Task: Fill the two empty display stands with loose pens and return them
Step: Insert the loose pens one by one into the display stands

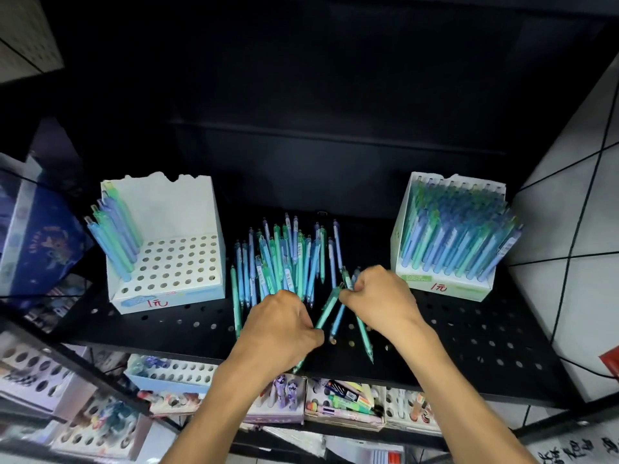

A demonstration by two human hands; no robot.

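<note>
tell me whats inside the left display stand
The left display stand holds a few blue and green pens along its left edge; the other holes look empty. Inside the base is hidden.

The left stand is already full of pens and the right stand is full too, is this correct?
Not quite. The head view shows the left stand holds pens only along its left edge; most holes are empty. The right stand is full.

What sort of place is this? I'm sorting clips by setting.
Most likely a stationery shop: white cardboard display stands with handwritten price marks sit on a black perforated metal shelf, loose blue and green pens are piled between them, and more stationery boxes fill the shelf below.
</note>
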